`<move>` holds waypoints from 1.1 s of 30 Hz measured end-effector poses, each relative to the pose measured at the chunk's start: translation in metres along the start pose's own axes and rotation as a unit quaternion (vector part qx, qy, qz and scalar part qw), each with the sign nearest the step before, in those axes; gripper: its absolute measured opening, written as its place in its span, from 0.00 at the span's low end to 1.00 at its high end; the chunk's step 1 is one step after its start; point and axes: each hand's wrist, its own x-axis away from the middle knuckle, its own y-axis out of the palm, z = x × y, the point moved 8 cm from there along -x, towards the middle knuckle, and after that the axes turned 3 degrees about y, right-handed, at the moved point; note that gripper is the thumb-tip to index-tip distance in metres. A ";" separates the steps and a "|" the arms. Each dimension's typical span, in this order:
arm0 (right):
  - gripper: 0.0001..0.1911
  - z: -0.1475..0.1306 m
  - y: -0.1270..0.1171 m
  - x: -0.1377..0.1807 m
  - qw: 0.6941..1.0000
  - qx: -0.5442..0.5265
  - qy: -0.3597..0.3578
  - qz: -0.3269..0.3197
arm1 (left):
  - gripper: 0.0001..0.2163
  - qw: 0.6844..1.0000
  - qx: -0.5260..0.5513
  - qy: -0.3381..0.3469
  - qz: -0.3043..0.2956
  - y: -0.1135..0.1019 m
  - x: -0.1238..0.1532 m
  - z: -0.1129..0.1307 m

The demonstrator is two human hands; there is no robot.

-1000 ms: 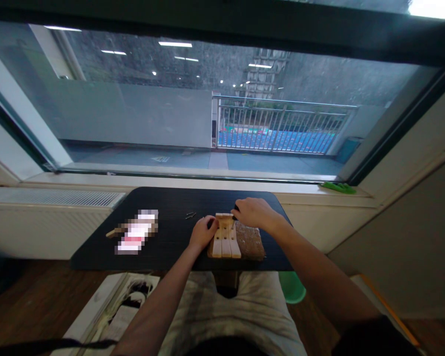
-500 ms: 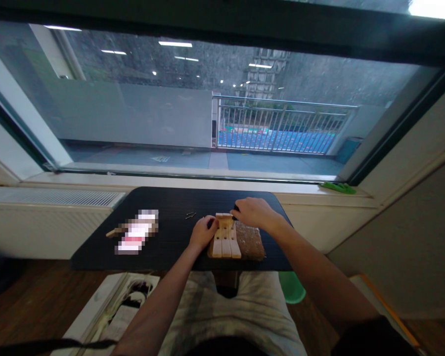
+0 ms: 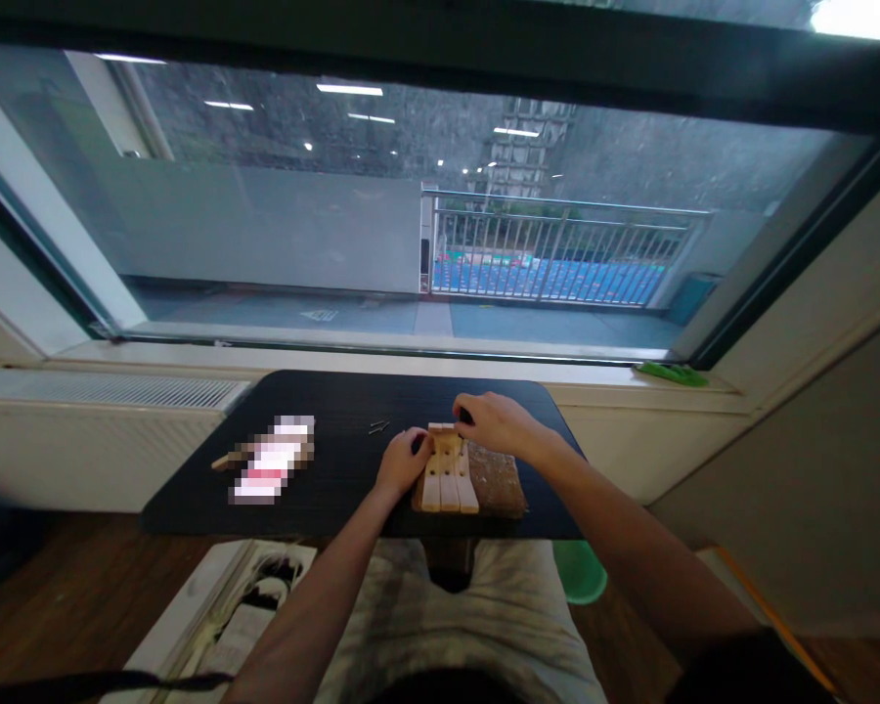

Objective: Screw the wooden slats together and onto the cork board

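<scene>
A pale wooden piece (image 3: 450,492) made of three slats with dark holes lies partly over a rough brown block (image 3: 500,484) near the front edge of the table. My left hand (image 3: 403,460) grips the left side of the wooden piece, thumb and fingers at its upper edge. Above the far right corner of the piece, my right hand (image 3: 499,422) is closed around a small black tool handle (image 3: 465,417). The tool's lower end is too small and too covered to make out. A few thin screws or nails (image 3: 378,428) lie left of the wooden piece.
The black table (image 3: 337,401) stands against a window sill. At its left lies a blurred-out flat item (image 3: 273,460) beside a wooden stick (image 3: 227,459). A green basin (image 3: 582,572) is below the right edge; a green cloth (image 3: 671,374) rests on the sill.
My right hand has turned slightly and shifted a little left over the wooden piece. My left hand stays at the same spot on it.
</scene>
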 end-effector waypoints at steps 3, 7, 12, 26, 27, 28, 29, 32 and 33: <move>0.15 -0.001 -0.002 0.000 1.000 0.010 -0.006 0.011 | 0.11 1.000 0.001 0.002 -0.002 0.000 0.000 0.001; 0.14 -0.001 -0.002 0.002 0.999 0.025 -0.015 -0.013 | 0.11 1.000 -0.004 -0.006 -0.003 0.000 0.000 0.000; 0.16 0.001 0.000 0.003 0.998 0.014 -0.039 -0.043 | 0.12 1.000 -0.002 -0.002 -0.006 0.002 0.000 0.000; 0.15 0.003 0.005 0.001 0.997 0.001 -0.058 -0.041 | 0.11 1.000 -0.004 0.002 -0.003 0.003 -0.002 -0.002; 0.15 0.003 0.006 0.001 0.997 -0.002 -0.060 -0.042 | 0.11 1.000 -0.004 0.002 -0.002 0.003 -0.002 -0.002; 0.15 0.003 0.006 0.001 0.997 -0.005 -0.061 -0.044 | 0.11 1.000 -0.003 0.001 -0.003 0.002 -0.002 -0.002; 0.14 0.003 0.007 0.001 0.997 -0.007 -0.062 -0.047 | 0.11 1.000 -0.004 -0.001 -0.004 0.002 -0.001 -0.002; 0.14 0.004 0.008 0.001 0.997 -0.009 -0.062 -0.051 | 0.12 1.000 -0.004 -0.006 -0.008 0.002 -0.001 -0.001; 0.14 0.004 0.008 0.001 0.997 -0.008 -0.061 -0.052 | 0.12 1.000 -0.003 -0.007 -0.008 0.002 0.000 -0.001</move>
